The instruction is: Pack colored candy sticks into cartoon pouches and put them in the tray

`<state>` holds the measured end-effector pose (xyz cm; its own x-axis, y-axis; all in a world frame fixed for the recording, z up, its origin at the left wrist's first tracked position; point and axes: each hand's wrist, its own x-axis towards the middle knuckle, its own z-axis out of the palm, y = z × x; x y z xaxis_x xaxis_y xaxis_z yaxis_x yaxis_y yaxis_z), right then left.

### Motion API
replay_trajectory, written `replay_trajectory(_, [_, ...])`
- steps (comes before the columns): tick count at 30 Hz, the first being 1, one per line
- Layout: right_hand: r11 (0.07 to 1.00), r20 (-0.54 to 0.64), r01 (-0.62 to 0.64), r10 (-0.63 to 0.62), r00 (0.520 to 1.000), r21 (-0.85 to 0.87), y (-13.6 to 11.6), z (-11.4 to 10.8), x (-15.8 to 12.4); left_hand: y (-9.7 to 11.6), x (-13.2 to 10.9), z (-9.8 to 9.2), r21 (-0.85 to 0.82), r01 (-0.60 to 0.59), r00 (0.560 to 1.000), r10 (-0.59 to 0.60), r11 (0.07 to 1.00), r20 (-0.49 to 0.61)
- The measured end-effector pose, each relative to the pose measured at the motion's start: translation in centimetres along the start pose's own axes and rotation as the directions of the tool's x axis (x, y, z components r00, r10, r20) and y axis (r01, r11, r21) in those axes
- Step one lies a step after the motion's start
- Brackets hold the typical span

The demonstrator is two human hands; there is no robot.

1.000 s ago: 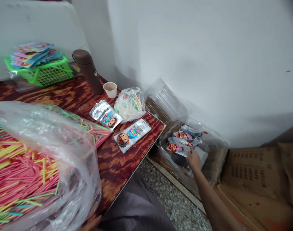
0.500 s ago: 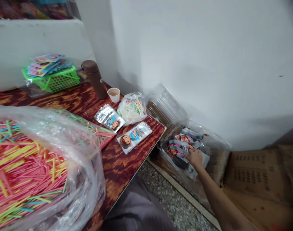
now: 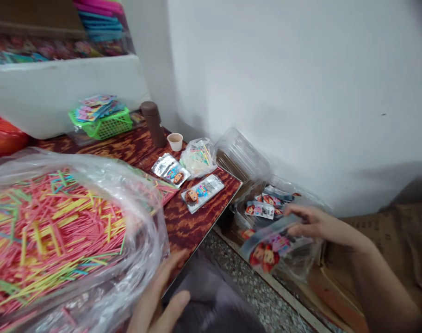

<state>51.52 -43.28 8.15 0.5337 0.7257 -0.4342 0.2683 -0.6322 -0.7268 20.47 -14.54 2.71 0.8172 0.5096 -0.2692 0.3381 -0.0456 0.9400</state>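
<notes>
My right hand (image 3: 317,225) pinches a printed plastic pouch (image 3: 271,245) with red-haired cartoon figures, blurred by motion; whether it is one or a small stack I cannot tell. It hangs over a clear plastic bag (image 3: 303,261) where more such pouches (image 3: 261,209) lie. My left hand (image 3: 160,296) is empty at the table's near edge, thumb and fingers apart. Beside it a big clear bag (image 3: 141,240) lies open, full of short pink, yellow, green and blue straws (image 3: 68,217). Two lots of silver pouches (image 3: 171,170) with a cartoon face lie on the table.
Along the back of the brown table (image 3: 183,226) stand a green basket (image 3: 105,128) of packets, a brown flask (image 3: 153,125), a paper cup (image 3: 175,142) and a small bag of straws (image 3: 199,157). A clear plastic tray (image 3: 244,155) leans by the wall. Cardboard (image 3: 370,231) lies at right.
My right hand has lifted a printed pouch out of the clear bag, up and toward me. My left hand has come into view at the table edge. The view has shifted slightly.
</notes>
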Motion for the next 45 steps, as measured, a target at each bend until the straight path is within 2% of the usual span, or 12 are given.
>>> replay_trajectory(2, [0.984, 0.188, 0.172, -0.161, 0.969, -0.041, -5.4, 3.1, 3.0, 1.7, 1.1, 0.6, -0.076, 0.053, 0.987, -0.040, 0.996, 0.158])
replay_trajectory(5, [0.920, 0.384, 0.391, -0.357, 0.852, -0.011, -11.5, 9.3, 8.3, 2.1, 2.1, 0.2, -0.279, 0.204, 0.886, -0.056, 0.938, 0.459])
replay_trajectory(6, [0.893, 0.399, 0.450, -0.409, 0.821, -0.011, -13.2, 11.3, 9.7, 1.7, 2.0, -0.2, -0.322, 0.230, 0.887, -0.062, 0.918, 0.457])
replay_trajectory(9, [0.777, 0.157, 0.614, -0.595, 0.788, -0.141, -17.0, 16.8, 12.0, 0.2, 0.3, -2.2, -0.534, 0.218, 0.971, -0.124, 0.817, 0.206])
replay_trajectory(12, [0.619, -0.053, 0.716, -0.767, 0.639, -0.324, -19.5, 21.2, 11.0, -1.1, -2.4, -4.0, -0.662, 0.108, 0.983, -0.181, 0.741, -0.043])
replay_trajectory(14, [0.510, 0.045, 0.769, -0.822, 0.568, -0.387, -20.4, 23.6, 9.3, -1.6, -4.1, -4.7, -0.643, 0.031, 0.971, -0.175, 0.765, -0.161])
replay_trajectory(17, [0.374, 0.212, 0.760, -0.810, 0.547, -0.531, -21.1, 26.3, 7.1, -2.5, -5.7, -5.1, -0.464, -0.035, 0.927, -0.145, 0.885, -0.346])
replay_trajectory(19, [0.311, 0.266, 0.738, -0.793, 0.549, -0.599, -21.2, 27.4, 6.6, -3.3, -6.4, -5.1, -0.334, -0.030, 0.902, -0.119, 0.942, -0.415])
replay_trajectory(25, [0.234, 0.338, 0.737, -0.773, 0.537, -0.634, -19.9, 28.8, 6.1, -5.3, -6.8, -5.3, -0.178, 0.044, 0.916, -0.111, 0.983, -0.387])
replay_trajectory(30, [0.356, 0.272, 0.694, -0.735, 0.622, -0.625, -19.8, 29.4, 6.3, -5.4, -6.1, -5.5, -0.079, 0.074, 0.901, -0.100, 0.994, -0.421])
replay_trajectory(37, [0.390, 0.288, 0.692, -0.704, 0.649, -0.607, -19.9, 28.4, 7.1, -5.3, -5.2, -4.8, -0.050, 0.079, 0.863, -0.093, 0.996, -0.496])
replay_trajectory(45, [0.411, 0.203, 0.725, -0.778, 0.595, -0.552, -19.0, 30.7, 8.3, -5.8, -6.2, -4.7, -0.020, 0.147, 0.814, -0.132, 0.989, -0.565])
